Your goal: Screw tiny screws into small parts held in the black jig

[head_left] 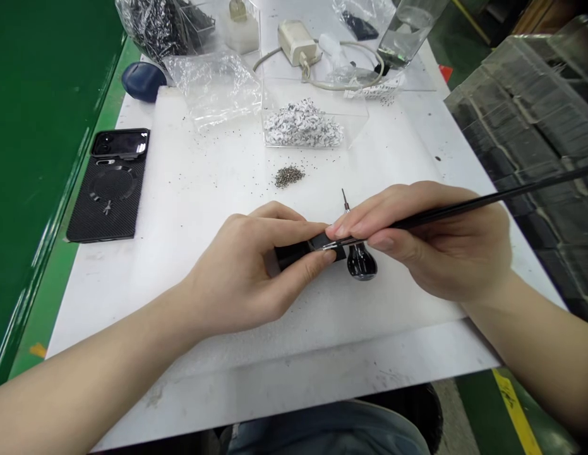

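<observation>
My left hand [249,265] is closed around a small black block-shaped part [294,253], pinching its right end between thumb and forefinger; much of the part is hidden. In my right hand [431,237] is a long slim black tool with a silver tip [468,202], gripped like a pen. Its tip meets or lies just above the part's right end; I cannot tell which, nor exactly what kind of tool it is. A short screwdriver with a bulbous black handle [361,262] lies just right of the part, partly behind my right fingers, its thin shaft pointing away.
On the white foam sheet [203,189] are a heap of tiny metal pieces [288,176] and a clear tray [303,146] of small white bits. A black-cased phone [111,189] lies left. Behind are a blue mouse-like object [143,81], plastic bags [218,88] and a charger [296,42].
</observation>
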`<state>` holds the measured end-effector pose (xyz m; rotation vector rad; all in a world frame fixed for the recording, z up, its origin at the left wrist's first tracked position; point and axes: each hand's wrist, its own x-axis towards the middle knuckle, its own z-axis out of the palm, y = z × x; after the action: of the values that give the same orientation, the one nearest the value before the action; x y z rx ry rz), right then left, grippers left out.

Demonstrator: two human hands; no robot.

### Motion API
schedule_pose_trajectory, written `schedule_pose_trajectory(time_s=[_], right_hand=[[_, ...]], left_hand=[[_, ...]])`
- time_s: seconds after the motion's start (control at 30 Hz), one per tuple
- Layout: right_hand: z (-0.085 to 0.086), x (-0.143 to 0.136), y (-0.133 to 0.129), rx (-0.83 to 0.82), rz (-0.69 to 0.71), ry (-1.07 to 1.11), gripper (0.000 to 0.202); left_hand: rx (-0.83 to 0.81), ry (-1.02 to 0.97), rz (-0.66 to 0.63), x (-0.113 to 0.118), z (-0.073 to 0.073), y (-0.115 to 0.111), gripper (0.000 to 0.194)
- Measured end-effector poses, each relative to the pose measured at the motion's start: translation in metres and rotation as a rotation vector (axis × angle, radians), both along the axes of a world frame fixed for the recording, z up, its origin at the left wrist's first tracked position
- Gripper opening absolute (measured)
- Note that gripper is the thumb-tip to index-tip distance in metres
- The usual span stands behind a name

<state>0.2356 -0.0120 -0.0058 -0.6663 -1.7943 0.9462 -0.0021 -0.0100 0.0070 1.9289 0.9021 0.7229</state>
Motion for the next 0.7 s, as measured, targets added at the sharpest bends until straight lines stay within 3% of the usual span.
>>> schedule_pose_trajectory(time_s=[0.27,0.7], right_hand=[[0.0003,0.0008,-0.0023,-0.03,-0.047,0.011,0.017],[0.0061,0.0057,0.0014,-0.021,0.016,-0.081,0.019]], left_hand=[[0.013,0.012,-0.011,-0.0012,0.0009,0.0012,0.016],[0.072,-0.004,-0.022,-0.001,-0.0031,0.0026,0.018]])
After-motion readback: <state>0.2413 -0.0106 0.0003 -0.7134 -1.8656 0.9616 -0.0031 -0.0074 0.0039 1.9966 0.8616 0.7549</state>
